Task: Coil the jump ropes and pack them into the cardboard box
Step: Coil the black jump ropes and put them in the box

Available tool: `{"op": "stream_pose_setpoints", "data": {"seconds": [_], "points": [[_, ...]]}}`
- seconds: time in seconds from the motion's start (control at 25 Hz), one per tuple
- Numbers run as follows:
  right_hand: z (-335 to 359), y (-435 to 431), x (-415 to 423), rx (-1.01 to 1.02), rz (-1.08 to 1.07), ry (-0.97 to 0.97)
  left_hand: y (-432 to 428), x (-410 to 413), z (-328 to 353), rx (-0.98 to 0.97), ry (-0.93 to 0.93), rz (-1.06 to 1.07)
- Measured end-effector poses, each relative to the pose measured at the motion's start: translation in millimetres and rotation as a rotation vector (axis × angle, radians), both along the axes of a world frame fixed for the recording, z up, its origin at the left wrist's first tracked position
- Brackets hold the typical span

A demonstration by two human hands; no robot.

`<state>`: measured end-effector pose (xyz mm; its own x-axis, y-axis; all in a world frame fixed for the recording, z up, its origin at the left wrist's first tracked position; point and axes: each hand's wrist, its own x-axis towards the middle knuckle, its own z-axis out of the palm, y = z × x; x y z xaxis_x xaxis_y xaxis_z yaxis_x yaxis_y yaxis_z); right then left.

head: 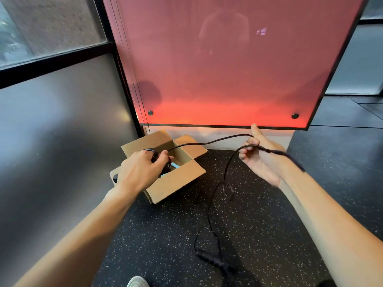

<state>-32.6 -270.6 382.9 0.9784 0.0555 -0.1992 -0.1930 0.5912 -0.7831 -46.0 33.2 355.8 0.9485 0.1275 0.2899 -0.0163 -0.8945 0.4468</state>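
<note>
An open cardboard box (176,181) stands on the speckled black floor with its flaps up. Over the box, my left hand (141,170) grips a black jump rope handle (163,162). The thin black rope (207,142) runs from that handle to my right hand (261,158), which is raised palm up with its fingers curled round the rope. From there the rope drops in a loop to the floor, ending at the second black handle (215,261). Something light blue (176,166) shows inside the box.
A glowing red panel (228,69) stands right behind the box. A grey metal wall (51,152) closes the left side. The toe of a light shoe (136,282) shows at the bottom edge. Speckled floor (259,224) spreads to the right and front.
</note>
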Motion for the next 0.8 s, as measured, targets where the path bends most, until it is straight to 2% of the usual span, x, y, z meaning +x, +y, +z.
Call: {"op": "stream_pose_setpoints", "data": {"seconds": [0.04,0.08,0.2,0.24,0.36,0.44,0.52,0.56,0.64,0.72,0.76,0.8], "points": [[-1.7,-4.1,0.4,-0.075,0.017,0.001,-2.4,-1.1,1.4,-0.164,0.051,-0.041],[-3.5,-8.0,-0.8,-0.246,0.043,-0.015,-6.6,-2.2,3.3,-0.373,0.109,-0.106],[-13.8,-14.6,-3.3,-1.227,0.135,-0.121,-18.4,-10.5,13.9,-0.845,0.308,-0.255],[-20.0,-14.3,-2.9,-1.404,0.154,-0.139,-20.7,-13.9,17.6,-0.959,0.414,-0.285],[-38.9,-3.3,-1.4,-1.474,0.251,-0.133,-25.1,-24.0,29.8,-1.388,0.771,-0.456],[-46.2,12.7,-2.0,-1.535,0.37,-0.146,-24.1,-25.5,36.3,-1.698,0.791,-0.635],[-46.8,33.7,-8.0,-1.645,0.506,-0.211,-27.1,-22.6,42.0,-1.972,0.641,-0.764],[-44.5,45.3,-13.1,-1.672,0.565,-0.27,-29.4,-19.0,44.6,-2.079,0.49,-0.754],[-36.3,66.4,-26.5,-1.625,0.669,-0.422,-30.0,-9.9,47.5,-2.186,0.103,-0.549],[-26.2,82.2,-42.4,-1.464,0.752,-0.514,-24.8,-3.3,48.2,-2.089,-0.173,-0.237],[-22.4,86.3,-49.0,-1.382,0.765,-0.521,-20.0,0.8,44.0,-1.957,-0.248,-0.118],[-20.5,88.9,-52.0,-1.34,0.757,-0.527,-16.7,4.1,38.3,-1.746,-0.286,-0.033]]}}
